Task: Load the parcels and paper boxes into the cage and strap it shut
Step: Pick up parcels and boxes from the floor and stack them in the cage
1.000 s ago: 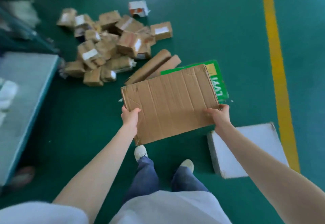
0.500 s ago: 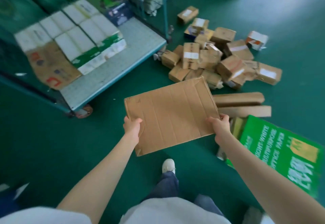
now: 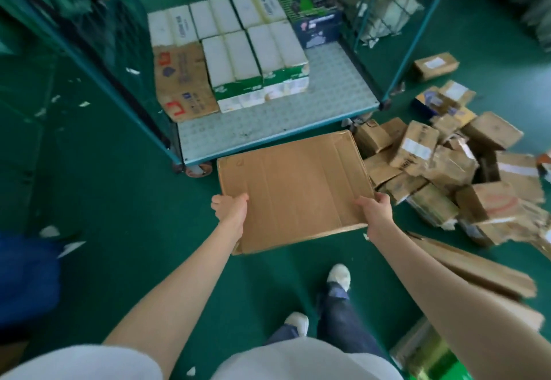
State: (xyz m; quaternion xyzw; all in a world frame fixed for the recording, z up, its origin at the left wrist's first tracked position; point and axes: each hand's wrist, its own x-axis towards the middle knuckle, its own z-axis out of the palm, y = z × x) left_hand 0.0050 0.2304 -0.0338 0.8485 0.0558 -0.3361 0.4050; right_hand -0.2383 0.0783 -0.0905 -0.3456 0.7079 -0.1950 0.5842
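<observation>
I carry a flat brown cardboard box (image 3: 295,188) level in front of me. My left hand (image 3: 231,208) grips its left near edge and my right hand (image 3: 374,208) grips its right near edge. Just beyond the box stands the green roll cage (image 3: 268,129), its open front facing me. Several white-and-green paper boxes (image 3: 250,51) and a printed brown carton (image 3: 182,81) sit on the cage's grey floor. A heap of brown parcels (image 3: 453,171) lies on the green floor to the right of the cage.
Long brown tube-like parcels (image 3: 477,272) lie at my right, with a green printed box (image 3: 429,355) at the bottom right corner. A blue object (image 3: 26,275) sits at the left edge. Paper scraps dot the floor. My feet stand below the box.
I have turned left and stepped toward the cage; it now stands straight ahead and close. The parcel heap has shifted to my right. Both hands keep the same grip on the box.
</observation>
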